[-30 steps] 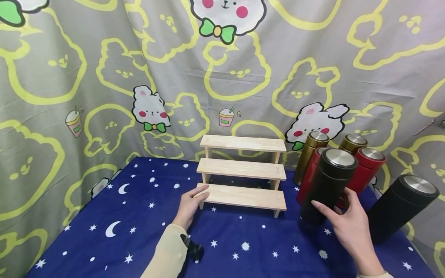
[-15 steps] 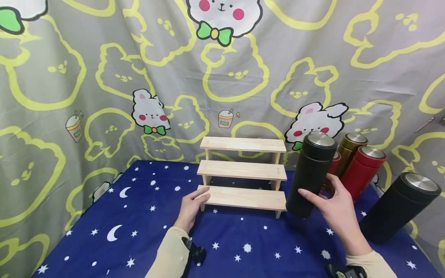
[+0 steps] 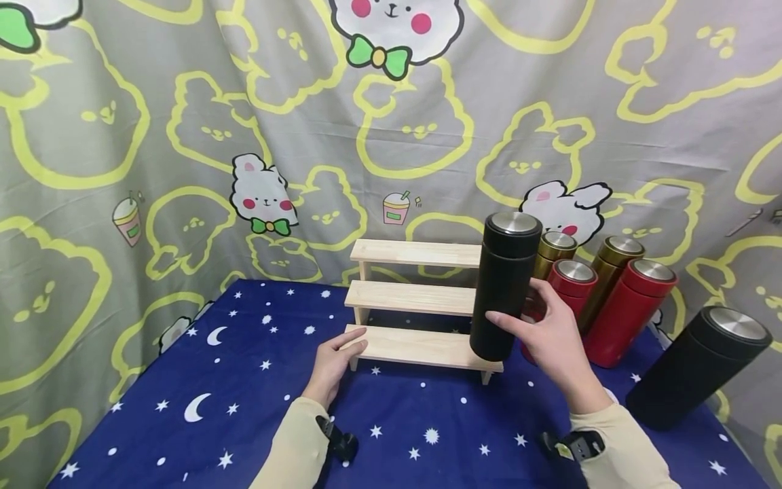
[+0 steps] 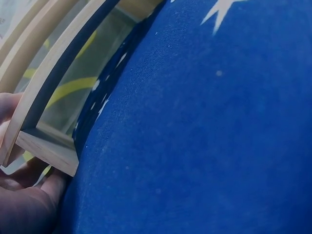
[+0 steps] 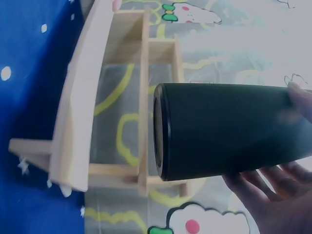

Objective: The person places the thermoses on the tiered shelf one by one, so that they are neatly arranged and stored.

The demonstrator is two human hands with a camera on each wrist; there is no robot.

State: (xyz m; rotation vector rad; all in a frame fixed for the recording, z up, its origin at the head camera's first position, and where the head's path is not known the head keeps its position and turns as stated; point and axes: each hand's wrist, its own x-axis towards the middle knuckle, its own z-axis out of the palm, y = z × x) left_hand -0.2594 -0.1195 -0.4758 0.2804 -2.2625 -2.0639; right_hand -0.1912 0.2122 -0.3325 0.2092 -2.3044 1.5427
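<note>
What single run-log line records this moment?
right hand: holds black flask above lowest step | left hand: touches wooden rack

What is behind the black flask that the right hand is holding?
Behind the black flask held by the right hand stand the right ends of the wooden step shelf, partly covered, and a gold flask whose lower body is hidden.

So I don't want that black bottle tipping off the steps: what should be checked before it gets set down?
1. Right hand grips black bottle: ok.
2. Bottle upright, lid up: ok.
3. Bottle base clear of the bottom step: ok, seen in the right wrist view.
4. Left hand steadies the wooden rack at its left end: ok.
5. All three steps bare: ok.
6. Step deep enough for the base: cannot tell.
</note>
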